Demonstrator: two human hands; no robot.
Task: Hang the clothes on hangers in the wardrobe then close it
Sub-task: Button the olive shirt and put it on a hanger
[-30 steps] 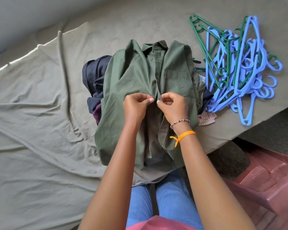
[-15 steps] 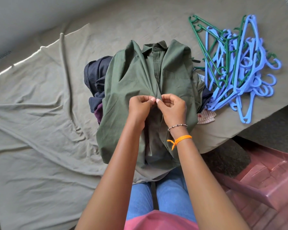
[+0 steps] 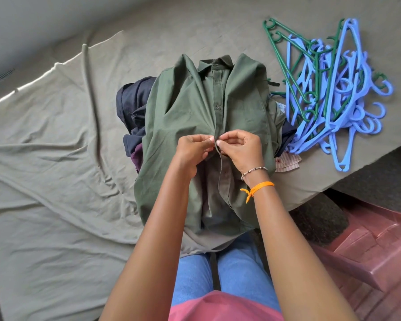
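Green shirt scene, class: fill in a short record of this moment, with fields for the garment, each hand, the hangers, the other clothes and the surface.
garment: green shirt, collar away from the person, lying on a pile of clothes
left hand: left hand pinches the shirt's front placket
right hand: right hand pinches the same placket from the other side
hangers: heap of blue and green hangers right of the shirt, untouched
other clothes: dark clothes under the shirt, showing at its left
surface: bed sheet, wrinkled

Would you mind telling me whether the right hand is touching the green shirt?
Touching. The head view shows the right hand pinching the green shirt at its front button strip, opposite the left hand.
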